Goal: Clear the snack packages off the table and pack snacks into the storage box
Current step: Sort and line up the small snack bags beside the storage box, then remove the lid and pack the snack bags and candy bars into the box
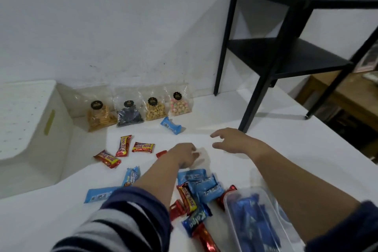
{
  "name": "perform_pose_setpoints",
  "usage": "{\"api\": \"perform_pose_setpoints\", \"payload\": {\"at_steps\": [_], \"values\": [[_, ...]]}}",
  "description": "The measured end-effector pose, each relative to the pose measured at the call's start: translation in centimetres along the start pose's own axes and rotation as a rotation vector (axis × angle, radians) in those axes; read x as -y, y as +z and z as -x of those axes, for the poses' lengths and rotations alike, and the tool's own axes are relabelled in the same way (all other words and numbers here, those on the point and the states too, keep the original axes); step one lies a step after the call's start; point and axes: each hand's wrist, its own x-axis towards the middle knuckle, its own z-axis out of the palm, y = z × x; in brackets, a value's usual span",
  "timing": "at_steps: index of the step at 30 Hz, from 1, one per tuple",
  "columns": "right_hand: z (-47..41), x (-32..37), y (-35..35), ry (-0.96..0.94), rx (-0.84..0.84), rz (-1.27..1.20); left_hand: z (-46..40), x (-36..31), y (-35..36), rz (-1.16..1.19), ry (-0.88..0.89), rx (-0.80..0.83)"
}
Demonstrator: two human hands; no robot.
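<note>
Presently we list, on the white table (276,145): our left hand (185,156), mid-table, fingers curled under, whether gripping anything we cannot tell; a red wrapper (161,154) shows just left of it. Our right hand (231,140), to its right, fingers spread and relaxed, holding nothing. Three Beng-beng bars (123,145) left of the hands. Blue snack packs (204,185) heaped near, beside a Kalpa bar (196,220). Clear plastic storage box (241,206), near right, holding blue packs. Four clear snack bags (152,106) along the far wall. One blue pack (170,125) near them. Black side table (286,57), far right.
</note>
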Motion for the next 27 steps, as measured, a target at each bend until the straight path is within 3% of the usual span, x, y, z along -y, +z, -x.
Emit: {"api": "perform_pose_setpoints", "payload": {"at_steps": [7,15,27], "values": [[9.1,5.3,-0.9,-0.038,-0.069,0.043,11.1,2.0,-4.4,0.026,0.024,-0.177],[16.3,14.9,1.1,-0.173,-0.064,0.035,24.8,8.5,-7.3,0.168,-0.094,-0.361],[15.0,34.9,4.2,-0.367,-0.043,0.091,35.4,27.3,-16.4,0.069,-0.315,-0.503]]}}
